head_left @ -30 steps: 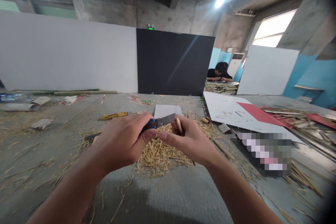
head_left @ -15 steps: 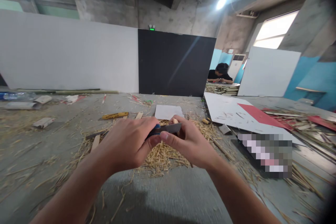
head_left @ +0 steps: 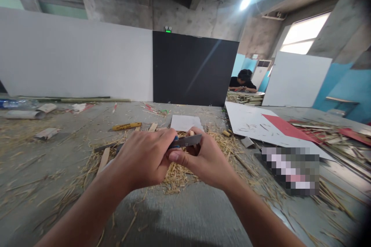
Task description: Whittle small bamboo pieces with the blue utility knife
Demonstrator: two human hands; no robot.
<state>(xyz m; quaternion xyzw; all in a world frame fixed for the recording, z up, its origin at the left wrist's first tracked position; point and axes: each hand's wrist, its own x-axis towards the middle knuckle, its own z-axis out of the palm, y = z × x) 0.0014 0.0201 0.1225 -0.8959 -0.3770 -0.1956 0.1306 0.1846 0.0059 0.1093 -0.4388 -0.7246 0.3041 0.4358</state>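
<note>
I am facing a white panel (head_left: 78, 58) and a black panel (head_left: 191, 67), both standing behind the grey tabletop (head_left: 185, 220). Overhead, a lamp (head_left: 245, 3) is shining; rightward, a window (head_left: 305, 32) is glowing near a blue wall (head_left: 361, 92).

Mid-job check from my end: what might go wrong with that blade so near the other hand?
The knife blade in the left hand extends toward the right hand, so a slip might cut it. The wooden piece shows only a short tip past the blade, so it could twist in the right hand's grip. Loose shavings lie below, and might hide anything dropped.
</note>
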